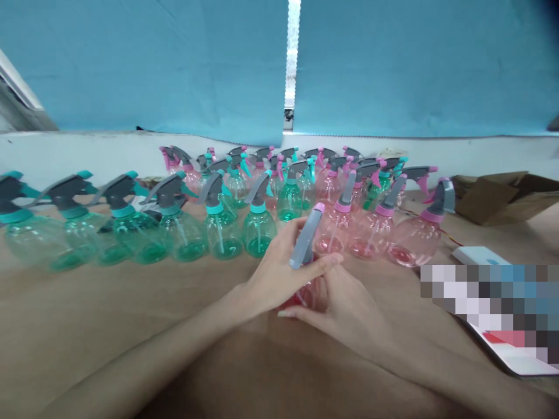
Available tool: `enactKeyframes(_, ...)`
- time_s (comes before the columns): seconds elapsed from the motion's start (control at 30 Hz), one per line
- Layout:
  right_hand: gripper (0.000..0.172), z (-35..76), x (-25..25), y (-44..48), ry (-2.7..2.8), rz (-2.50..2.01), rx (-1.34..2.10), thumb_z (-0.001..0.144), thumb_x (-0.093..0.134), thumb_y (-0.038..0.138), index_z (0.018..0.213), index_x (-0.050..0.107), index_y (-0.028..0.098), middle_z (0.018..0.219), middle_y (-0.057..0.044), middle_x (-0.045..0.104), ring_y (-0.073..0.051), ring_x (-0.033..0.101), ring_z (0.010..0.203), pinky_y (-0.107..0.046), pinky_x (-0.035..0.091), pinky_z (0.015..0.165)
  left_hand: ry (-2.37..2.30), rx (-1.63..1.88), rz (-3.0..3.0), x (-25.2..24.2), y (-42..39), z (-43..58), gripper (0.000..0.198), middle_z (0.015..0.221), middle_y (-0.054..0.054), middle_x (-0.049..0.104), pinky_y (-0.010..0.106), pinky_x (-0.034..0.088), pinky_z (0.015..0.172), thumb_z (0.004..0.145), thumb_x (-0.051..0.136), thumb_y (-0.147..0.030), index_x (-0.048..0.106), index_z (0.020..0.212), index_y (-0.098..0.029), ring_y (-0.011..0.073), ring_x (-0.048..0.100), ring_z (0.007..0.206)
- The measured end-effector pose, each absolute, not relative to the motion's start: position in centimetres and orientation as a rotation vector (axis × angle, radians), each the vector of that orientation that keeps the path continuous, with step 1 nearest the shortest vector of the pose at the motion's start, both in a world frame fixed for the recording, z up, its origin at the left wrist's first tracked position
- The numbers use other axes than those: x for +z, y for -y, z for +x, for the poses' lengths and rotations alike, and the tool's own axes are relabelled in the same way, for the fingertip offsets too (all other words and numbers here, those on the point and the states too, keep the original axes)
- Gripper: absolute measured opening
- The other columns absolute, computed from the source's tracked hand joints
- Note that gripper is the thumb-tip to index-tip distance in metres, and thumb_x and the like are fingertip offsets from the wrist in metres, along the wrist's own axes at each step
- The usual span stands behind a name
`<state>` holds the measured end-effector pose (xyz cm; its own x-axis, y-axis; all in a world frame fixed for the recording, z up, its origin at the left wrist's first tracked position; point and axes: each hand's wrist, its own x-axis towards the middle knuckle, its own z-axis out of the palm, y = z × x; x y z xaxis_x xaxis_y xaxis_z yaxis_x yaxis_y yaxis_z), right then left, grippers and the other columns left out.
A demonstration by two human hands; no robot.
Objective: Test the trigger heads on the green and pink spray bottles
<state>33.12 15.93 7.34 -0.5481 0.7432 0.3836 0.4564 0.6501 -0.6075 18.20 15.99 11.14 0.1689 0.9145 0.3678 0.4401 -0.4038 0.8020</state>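
Both my hands are wrapped round one pink spray bottle [307,235], upright with a grey trigger head, near the middle of the table. My left hand [274,269] closes round its upper part, just under the spray head. Lower down, my right hand [345,297] grips the clear pink body from the right, thumb across the front. Much of the bottle is hidden by my fingers. Just behind it stand a green spray bottle [259,230] on the left and a pink spray bottle [335,224] on the right.
A front row of green spray bottles [183,233] runs left, pink spray bottles [369,233] right. Several more crowd behind. At the right are an open cardboard box [502,198], a small white box [480,255] and a partly pixelated flat object [524,358]. Blue sheets [174,70] hang behind.
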Motion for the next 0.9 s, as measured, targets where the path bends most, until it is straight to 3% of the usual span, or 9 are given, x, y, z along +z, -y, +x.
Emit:
enactKeyframes(0.13,0.050,32.7,7.9,-16.4,2.270,-0.900,0.587,0.080,0.062,0.052,0.122,0.046,0.030,0.114,-0.005,0.061,-0.030,0.058,0.106,-0.044,0.052,0.083,-1.361,1.073,1.915,12.0,-14.8,17.1,0.076,0.133,0.012,0.049,0.047,0.044,0.098,0.074,0.071,-0.044,0.034,0.137,-0.023,0.0278,0.053,0.116)
enactKeyframes(0.27,0.049,32.7,8.0,-17.9,2.308,-1.005,0.330,0.080,0.057,0.061,0.107,0.053,0.020,0.104,-0.011,0.062,-0.033,0.057,0.099,-0.049,0.050,0.080,-1.430,1.109,1.924,11.0,-13.5,14.9,0.063,0.138,0.010,0.046,0.048,0.039,0.104,0.082,0.064,-0.041,0.034,0.135,-0.026,0.0264,0.045,0.127)
enactKeyframes(0.47,0.066,32.2,8.1,-21.0,2.294,-1.112,0.068,0.081,0.047,0.070,0.121,0.048,0.017,0.117,-0.017,0.059,-0.038,0.051,0.112,-0.053,0.046,0.085,-1.604,1.108,1.772,8.0,-11.7,12.0,0.035,0.119,0.009,0.059,0.044,0.051,0.091,0.088,0.056,-0.036,0.046,0.119,-0.022,0.0239,0.061,0.107)
enactKeyframes(0.63,0.058,31.5,8.4,-22.9,2.274,-1.322,0.034,0.080,0.047,0.070,0.105,0.051,0.017,0.103,-0.015,0.063,-0.035,0.061,0.095,-0.043,0.049,0.068,-1.619,1.041,1.807,7.1,-10.9,11.5,0.027,0.109,0.006,0.061,0.036,0.055,0.078,0.088,0.053,-0.027,0.049,0.115,-0.022,0.0207,0.063,0.098)
enactKeyframes(0.9,0.055,30.2,8.5,-24.9,2.285,-1.389,0.021,0.082,0.046,0.066,0.104,0.048,0.016,0.099,-0.015,0.064,-0.035,0.066,0.083,-0.037,0.044,0.056,-1.621,0.939,1.872,6.9,-10.9,12.2,0.021,0.098,0.003,0.060,0.031,0.052,0.070,0.087,0.051,-0.022,0.051,0.109,-0.022,0.0169,0.061,0.086)
